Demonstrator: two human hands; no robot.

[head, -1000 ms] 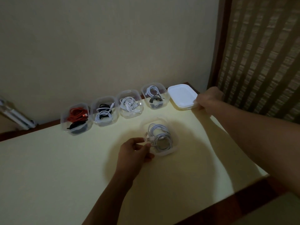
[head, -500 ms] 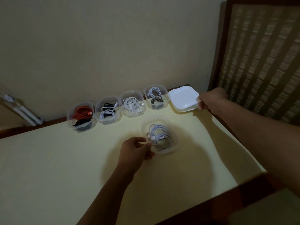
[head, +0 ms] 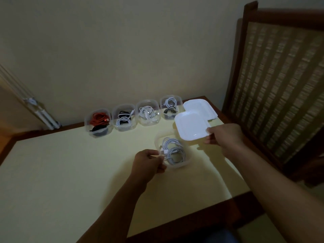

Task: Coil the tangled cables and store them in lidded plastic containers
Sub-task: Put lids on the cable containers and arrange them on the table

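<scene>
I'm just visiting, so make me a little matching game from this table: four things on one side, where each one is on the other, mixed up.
1 orange cable
2 single white lid
3 front container
4 lid stack

a in right hand
b in leftmost tub
c back right of table
d gripped by left hand

Pairs: 1-b, 2-a, 3-d, 4-c

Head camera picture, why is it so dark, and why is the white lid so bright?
Head view: the room light is dim, so the table and the clear container that the left hand pinches look murky; head view: the white lid held by the right hand reflects the most light and loses detail; head view: a soft shadow spreads round the container.
</scene>
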